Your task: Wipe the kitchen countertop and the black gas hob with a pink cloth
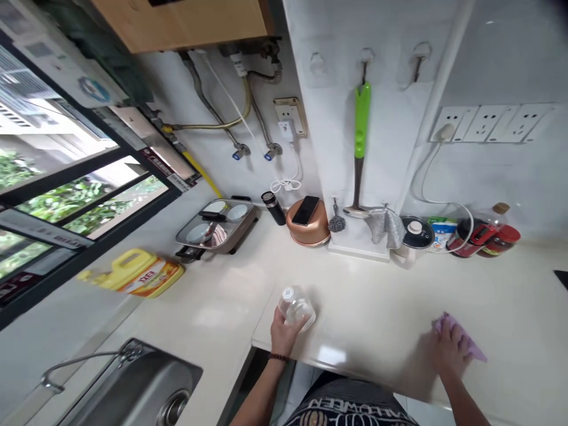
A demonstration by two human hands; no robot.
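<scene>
My left hand (284, 334) is closed around a clear plastic bottle (300, 305) with a white cap, near the counter's front edge. The bottle leans slightly, and whether its base touches the counter I cannot tell. Over to the right, my right hand (449, 349) presses a purple cloth (461, 335) onto the pale countertop (373, 307). The cloth is bunched under the fingers, and one corner sticks out to the right.
A steel sink (146, 384) lies at lower left, with a yellow oil jug (148, 275) behind it. Along the wall stand an electric pan (217, 225), a black thermos (274, 208), a copper-coloured pot (310, 228) with a phone (306, 210) on top, and several jars (499, 242).
</scene>
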